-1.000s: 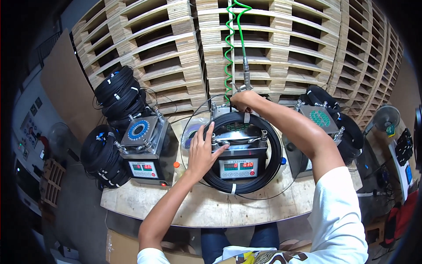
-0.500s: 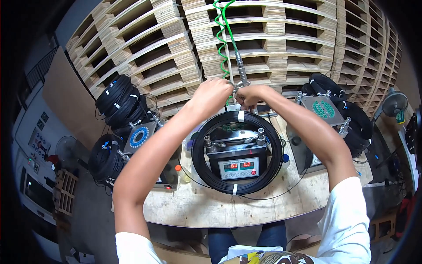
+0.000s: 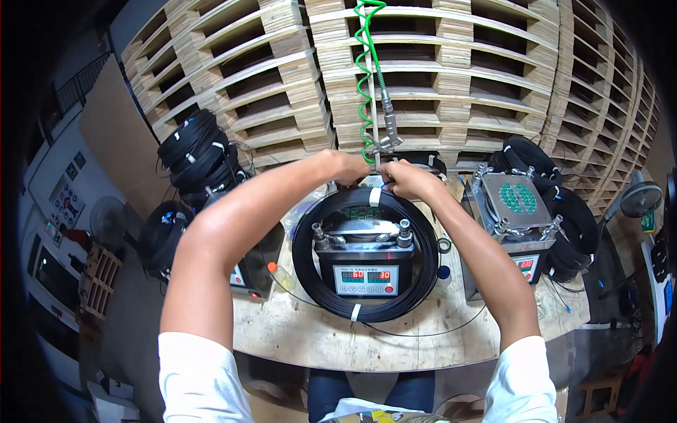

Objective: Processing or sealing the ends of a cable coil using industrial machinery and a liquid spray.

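Note:
Beyond the far rim of a large black cable coil (image 3: 305, 257), my left hand (image 3: 347, 169) is closed, its fingers bent down and mostly hidden. Close beside it, my right hand (image 3: 410, 179) is closed in a pinch. A small blue bit shows at its fingertips; what either hand holds is too small to make out. White bands bind the coil, which rings a metal bench device (image 3: 365, 252) with a lit red display and clamp posts. Just above the hands hangs a metal air blow gun (image 3: 387, 134), apart from them, on a green coiled hose (image 3: 364, 77).
A second device (image 3: 518, 201) with green pieces on its plate stands right, beside black coils (image 3: 572, 225). More coils (image 3: 194, 155) are stacked left. An orange-capped bottle (image 3: 273, 268) is on the wooden table (image 3: 430, 345). Wooden pallets (image 3: 458, 63) rise behind; a fan (image 3: 640, 196) stands far right.
Both hands have come down from beside the blow gun to the coil's far rim. The gun now hangs free above them. The device's display digits have changed, and the view has shifted slightly.

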`<state>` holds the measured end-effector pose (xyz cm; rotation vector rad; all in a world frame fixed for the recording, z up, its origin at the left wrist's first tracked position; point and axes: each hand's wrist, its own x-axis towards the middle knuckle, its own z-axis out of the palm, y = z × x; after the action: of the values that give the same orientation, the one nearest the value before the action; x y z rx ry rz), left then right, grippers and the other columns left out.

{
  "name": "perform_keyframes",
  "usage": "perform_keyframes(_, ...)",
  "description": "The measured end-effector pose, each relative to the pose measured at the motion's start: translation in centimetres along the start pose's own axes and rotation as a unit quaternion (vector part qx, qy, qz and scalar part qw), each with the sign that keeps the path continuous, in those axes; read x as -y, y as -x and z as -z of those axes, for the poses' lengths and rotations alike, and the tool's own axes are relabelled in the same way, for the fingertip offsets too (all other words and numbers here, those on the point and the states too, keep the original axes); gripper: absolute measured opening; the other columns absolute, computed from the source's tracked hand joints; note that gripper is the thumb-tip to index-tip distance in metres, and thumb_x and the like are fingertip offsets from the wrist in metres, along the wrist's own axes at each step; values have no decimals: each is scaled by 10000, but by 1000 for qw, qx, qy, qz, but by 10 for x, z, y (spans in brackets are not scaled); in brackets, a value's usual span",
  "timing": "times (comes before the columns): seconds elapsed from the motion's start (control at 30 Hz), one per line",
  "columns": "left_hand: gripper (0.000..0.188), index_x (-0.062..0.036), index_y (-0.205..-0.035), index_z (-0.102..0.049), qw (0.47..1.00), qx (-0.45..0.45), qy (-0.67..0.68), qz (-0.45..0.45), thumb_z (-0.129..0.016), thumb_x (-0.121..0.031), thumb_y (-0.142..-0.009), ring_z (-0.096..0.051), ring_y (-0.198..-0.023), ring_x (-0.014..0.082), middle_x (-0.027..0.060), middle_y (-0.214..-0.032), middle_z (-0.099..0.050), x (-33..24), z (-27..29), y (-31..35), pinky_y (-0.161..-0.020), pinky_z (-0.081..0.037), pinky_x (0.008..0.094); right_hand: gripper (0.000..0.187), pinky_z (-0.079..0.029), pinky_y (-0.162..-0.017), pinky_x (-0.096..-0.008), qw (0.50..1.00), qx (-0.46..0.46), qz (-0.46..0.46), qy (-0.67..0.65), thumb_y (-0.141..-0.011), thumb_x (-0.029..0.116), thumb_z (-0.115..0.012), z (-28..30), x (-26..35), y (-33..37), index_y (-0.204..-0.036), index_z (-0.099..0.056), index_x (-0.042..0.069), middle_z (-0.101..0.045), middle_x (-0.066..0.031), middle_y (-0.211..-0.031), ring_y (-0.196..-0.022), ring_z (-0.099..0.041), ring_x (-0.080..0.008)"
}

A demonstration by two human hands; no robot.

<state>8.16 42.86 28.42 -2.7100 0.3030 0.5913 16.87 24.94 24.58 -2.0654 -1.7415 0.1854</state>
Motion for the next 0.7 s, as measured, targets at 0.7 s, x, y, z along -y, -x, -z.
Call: perform_keyframes(0.7,343,-69,-1238,-654,927,-317,185,79,-636,-135,-902,-671,-679,334,198,-704,-660,-12,-44,82,-693,-528,420,188,-534,-735,-469,987,-131,-40,88,-872,211,-683,-6,32,20,-1001,-707,75,-704,-186,-895,-896,-676,-392)
